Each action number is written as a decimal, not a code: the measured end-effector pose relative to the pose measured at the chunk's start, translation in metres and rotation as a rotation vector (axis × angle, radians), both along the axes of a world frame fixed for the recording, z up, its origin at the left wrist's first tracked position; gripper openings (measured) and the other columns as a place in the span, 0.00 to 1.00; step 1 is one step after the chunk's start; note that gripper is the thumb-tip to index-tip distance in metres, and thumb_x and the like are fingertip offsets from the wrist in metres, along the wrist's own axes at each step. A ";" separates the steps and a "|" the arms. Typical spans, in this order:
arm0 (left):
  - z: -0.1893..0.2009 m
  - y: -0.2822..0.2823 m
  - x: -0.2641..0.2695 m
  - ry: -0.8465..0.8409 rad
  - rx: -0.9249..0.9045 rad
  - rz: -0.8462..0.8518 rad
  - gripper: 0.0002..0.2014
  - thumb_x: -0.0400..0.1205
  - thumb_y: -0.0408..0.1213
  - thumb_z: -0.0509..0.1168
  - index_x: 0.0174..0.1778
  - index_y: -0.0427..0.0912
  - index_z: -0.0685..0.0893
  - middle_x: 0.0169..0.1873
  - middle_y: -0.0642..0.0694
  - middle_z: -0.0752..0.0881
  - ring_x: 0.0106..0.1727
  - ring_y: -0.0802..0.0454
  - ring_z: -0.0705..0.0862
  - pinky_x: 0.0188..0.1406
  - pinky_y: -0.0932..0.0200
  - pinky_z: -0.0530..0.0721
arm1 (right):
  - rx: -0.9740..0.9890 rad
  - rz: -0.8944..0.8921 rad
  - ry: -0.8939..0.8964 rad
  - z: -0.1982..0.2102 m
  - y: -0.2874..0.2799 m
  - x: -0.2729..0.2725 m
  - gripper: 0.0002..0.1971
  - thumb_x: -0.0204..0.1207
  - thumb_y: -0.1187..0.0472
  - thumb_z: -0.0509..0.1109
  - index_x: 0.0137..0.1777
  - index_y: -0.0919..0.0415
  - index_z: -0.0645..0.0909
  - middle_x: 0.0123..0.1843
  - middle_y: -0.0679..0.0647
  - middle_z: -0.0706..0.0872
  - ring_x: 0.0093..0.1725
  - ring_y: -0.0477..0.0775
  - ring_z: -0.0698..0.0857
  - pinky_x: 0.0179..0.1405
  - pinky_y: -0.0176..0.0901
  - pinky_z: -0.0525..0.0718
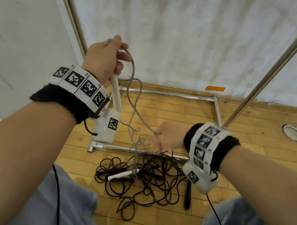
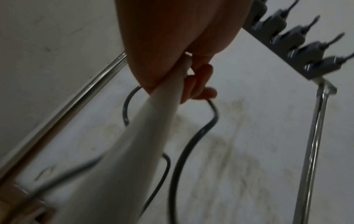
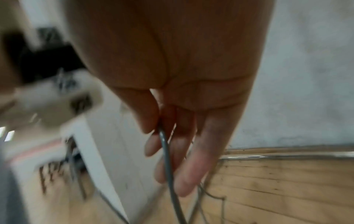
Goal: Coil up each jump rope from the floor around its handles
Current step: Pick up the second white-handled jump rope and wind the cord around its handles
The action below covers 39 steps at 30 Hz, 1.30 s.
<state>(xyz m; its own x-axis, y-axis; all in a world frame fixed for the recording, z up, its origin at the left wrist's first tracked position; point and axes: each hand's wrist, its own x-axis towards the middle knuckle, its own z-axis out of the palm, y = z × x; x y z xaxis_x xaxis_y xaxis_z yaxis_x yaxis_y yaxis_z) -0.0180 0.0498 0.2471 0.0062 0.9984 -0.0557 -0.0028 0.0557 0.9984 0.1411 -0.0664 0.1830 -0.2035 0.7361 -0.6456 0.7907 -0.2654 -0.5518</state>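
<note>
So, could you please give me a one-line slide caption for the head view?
Left hand grips a white plastic handle; right hand pinches its thin grey cord above tangled black ropes.

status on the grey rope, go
Left hand grips white handle. Right hand pinches grey rope. Second white handle on floor, tangled in black rope.
</note>
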 end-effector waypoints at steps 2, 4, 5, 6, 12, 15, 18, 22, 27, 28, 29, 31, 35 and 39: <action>-0.011 0.001 -0.001 0.192 -0.040 -0.070 0.12 0.82 0.43 0.63 0.44 0.38 0.86 0.31 0.46 0.90 0.18 0.56 0.73 0.19 0.64 0.72 | 0.099 -0.235 0.217 0.014 0.007 0.007 0.12 0.85 0.62 0.58 0.51 0.68 0.81 0.38 0.57 0.86 0.33 0.50 0.84 0.35 0.35 0.85; -0.020 -0.005 0.004 0.392 -0.022 -0.185 0.06 0.76 0.34 0.67 0.42 0.37 0.88 0.33 0.43 0.90 0.20 0.55 0.74 0.20 0.63 0.73 | 0.244 -0.442 0.426 0.031 0.015 0.013 0.14 0.85 0.61 0.57 0.40 0.64 0.79 0.34 0.58 0.85 0.30 0.52 0.84 0.36 0.40 0.85; -0.023 -0.009 0.008 0.480 -0.001 -0.221 0.05 0.74 0.31 0.68 0.41 0.39 0.89 0.34 0.45 0.89 0.22 0.56 0.76 0.22 0.64 0.73 | 0.301 -0.528 0.523 0.039 0.018 0.015 0.16 0.85 0.60 0.56 0.37 0.63 0.77 0.32 0.58 0.84 0.28 0.53 0.83 0.32 0.40 0.84; -0.026 -0.013 0.012 0.548 0.019 -0.235 0.07 0.73 0.30 0.68 0.43 0.43 0.89 0.36 0.48 0.87 0.25 0.57 0.78 0.26 0.64 0.75 | 0.342 -0.610 0.608 0.045 0.019 0.017 0.17 0.86 0.59 0.55 0.36 0.63 0.76 0.29 0.57 0.83 0.25 0.53 0.81 0.27 0.38 0.82; -0.027 -0.034 0.027 0.564 0.063 -0.394 0.12 0.74 0.30 0.67 0.46 0.52 0.89 0.38 0.52 0.86 0.34 0.55 0.79 0.40 0.58 0.78 | 0.359 -0.964 1.038 0.070 0.019 0.033 0.17 0.86 0.57 0.54 0.36 0.61 0.72 0.23 0.52 0.79 0.18 0.49 0.76 0.19 0.34 0.75; -0.027 -0.051 0.034 0.576 0.085 -0.588 0.10 0.74 0.36 0.73 0.36 0.59 0.86 0.34 0.52 0.83 0.28 0.59 0.75 0.36 0.58 0.74 | 0.297 -1.001 1.150 0.076 0.017 0.038 0.17 0.86 0.57 0.53 0.35 0.60 0.72 0.27 0.53 0.77 0.18 0.48 0.75 0.18 0.33 0.75; -0.027 -0.061 0.044 0.551 0.144 -0.645 0.14 0.73 0.42 0.76 0.28 0.69 0.85 0.35 0.48 0.80 0.26 0.64 0.73 0.35 0.60 0.73 | 0.264 -1.026 1.196 0.077 0.016 0.038 0.17 0.86 0.58 0.53 0.36 0.61 0.72 0.28 0.53 0.75 0.18 0.48 0.72 0.18 0.33 0.72; -0.026 -0.065 0.051 0.442 0.127 -0.686 0.09 0.73 0.36 0.76 0.35 0.59 0.89 0.45 0.36 0.86 0.27 0.61 0.76 0.33 0.64 0.73 | 0.275 -1.080 1.302 0.081 0.017 0.039 0.17 0.86 0.58 0.53 0.36 0.61 0.72 0.28 0.54 0.77 0.19 0.49 0.75 0.18 0.34 0.75; -0.029 -0.069 0.056 0.401 0.113 -0.705 0.09 0.79 0.38 0.71 0.32 0.48 0.90 0.26 0.46 0.80 0.27 0.48 0.71 0.28 0.59 0.72 | 0.341 -1.117 1.426 0.090 0.019 0.046 0.18 0.87 0.59 0.52 0.36 0.62 0.72 0.29 0.56 0.81 0.21 0.51 0.81 0.22 0.36 0.81; -0.031 -0.069 0.056 0.428 0.113 -0.715 0.10 0.80 0.38 0.69 0.33 0.43 0.89 0.24 0.49 0.80 0.26 0.49 0.71 0.27 0.59 0.71 | 0.369 -1.118 1.445 0.091 0.020 0.049 0.18 0.87 0.58 0.53 0.36 0.63 0.72 0.29 0.57 0.82 0.22 0.51 0.81 0.24 0.36 0.82; -0.033 -0.069 0.056 0.467 0.112 -0.730 0.11 0.82 0.37 0.67 0.34 0.41 0.88 0.23 0.54 0.81 0.24 0.52 0.72 0.26 0.61 0.71 | 0.394 -1.121 1.465 0.092 0.022 0.053 0.18 0.87 0.58 0.53 0.36 0.63 0.72 0.29 0.58 0.83 0.23 0.52 0.82 0.25 0.37 0.83; -0.037 -0.069 0.056 0.535 0.105 -0.741 0.14 0.85 0.38 0.63 0.33 0.45 0.86 0.22 0.57 0.83 0.22 0.57 0.73 0.25 0.64 0.72 | 0.438 -1.134 1.486 0.094 0.023 0.061 0.17 0.86 0.55 0.54 0.39 0.64 0.74 0.34 0.60 0.83 0.28 0.54 0.84 0.31 0.39 0.85; -0.035 -0.062 0.055 0.454 0.110 -0.598 0.13 0.86 0.38 0.61 0.39 0.39 0.86 0.28 0.50 0.85 0.21 0.57 0.74 0.22 0.67 0.73 | 0.443 -1.041 1.181 0.084 0.022 0.069 0.19 0.80 0.46 0.64 0.53 0.65 0.78 0.46 0.58 0.81 0.44 0.58 0.84 0.46 0.46 0.85; -0.025 -0.050 0.050 0.235 0.078 -0.429 0.15 0.86 0.37 0.60 0.36 0.38 0.84 0.24 0.50 0.85 0.17 0.56 0.70 0.17 0.66 0.67 | 0.343 -0.616 0.703 0.062 0.020 0.052 0.09 0.76 0.55 0.69 0.49 0.59 0.80 0.48 0.54 0.82 0.52 0.54 0.80 0.55 0.50 0.77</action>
<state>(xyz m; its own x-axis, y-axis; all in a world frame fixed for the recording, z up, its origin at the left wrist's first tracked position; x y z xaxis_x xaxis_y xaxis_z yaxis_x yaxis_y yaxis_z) 0.0323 0.0003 0.2222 0.4142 0.9097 -0.0305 0.2299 -0.0721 0.9705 0.1928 -0.0469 0.2449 0.0221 0.9660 -0.2575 0.0325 -0.2581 -0.9656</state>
